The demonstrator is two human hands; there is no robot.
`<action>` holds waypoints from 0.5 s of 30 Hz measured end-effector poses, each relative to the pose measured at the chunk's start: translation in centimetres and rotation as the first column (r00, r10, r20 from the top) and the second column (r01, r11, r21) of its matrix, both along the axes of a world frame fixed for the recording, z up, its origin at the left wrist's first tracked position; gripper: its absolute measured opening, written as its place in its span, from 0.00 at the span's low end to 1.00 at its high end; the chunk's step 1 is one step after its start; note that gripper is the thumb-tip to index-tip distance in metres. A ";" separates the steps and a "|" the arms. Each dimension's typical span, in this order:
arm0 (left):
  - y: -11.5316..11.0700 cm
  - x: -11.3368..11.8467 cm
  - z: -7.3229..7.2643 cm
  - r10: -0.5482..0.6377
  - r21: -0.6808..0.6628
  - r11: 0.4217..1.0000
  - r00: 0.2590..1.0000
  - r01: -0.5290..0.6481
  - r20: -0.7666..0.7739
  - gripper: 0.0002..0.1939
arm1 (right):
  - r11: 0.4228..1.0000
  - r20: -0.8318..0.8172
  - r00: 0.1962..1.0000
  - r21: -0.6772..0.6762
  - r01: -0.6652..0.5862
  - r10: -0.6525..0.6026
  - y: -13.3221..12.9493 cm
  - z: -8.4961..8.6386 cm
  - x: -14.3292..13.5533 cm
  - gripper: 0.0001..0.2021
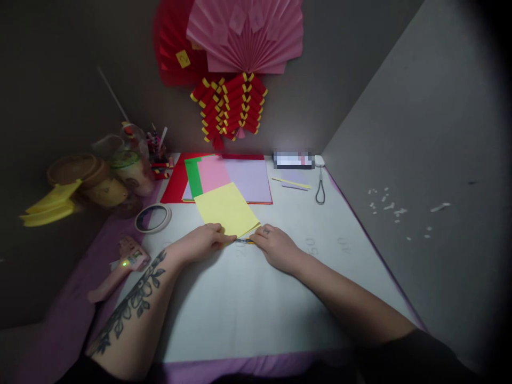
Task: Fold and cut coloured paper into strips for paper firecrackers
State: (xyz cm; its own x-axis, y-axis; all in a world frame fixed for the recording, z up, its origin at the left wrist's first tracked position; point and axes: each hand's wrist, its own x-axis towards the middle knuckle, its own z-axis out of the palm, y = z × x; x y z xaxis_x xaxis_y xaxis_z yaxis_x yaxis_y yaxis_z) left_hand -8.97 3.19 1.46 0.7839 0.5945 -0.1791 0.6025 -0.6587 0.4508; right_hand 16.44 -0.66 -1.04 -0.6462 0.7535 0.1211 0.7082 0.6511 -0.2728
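A sheet of yellow paper (228, 208) lies at an angle on the white work surface, its near right corner showing a folded or doubled layer. My left hand (204, 240) is on the paper's near edge, fingers curled and the index finger pointing right. Closed around a slim utility knife (243, 241) with a yellow handle, my right hand (274, 242) rests at the paper's near right corner. The knife's metal end points left, close to my left index fingertip. My fingers partly cover its handle.
Behind the yellow paper lies a stack of coloured paper (250, 176) on a red sheet. A tape roll (153, 218) and a pink glue gun (120, 269) are on the left, near drink cups (132, 168). Paper strips (292, 184) and a phone (294, 160) lie back right.
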 end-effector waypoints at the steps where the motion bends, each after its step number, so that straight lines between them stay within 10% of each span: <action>1: 0.0 0.0 0.0 -0.003 0.002 1.000 1.000 0.003 0.003 0.19 | 1.000 -0.001 1.000 0.000 -0.002 0.002 -0.1 0.0 -0.1 0.14; 15: 0.1 -0.4 -0.8 0.007 0.019 1.000 1.000 -0.007 -0.006 0.20 | 0.997 -0.004 0.998 0.049 -0.064 0.065 -0.8 -0.6 -2.0 0.14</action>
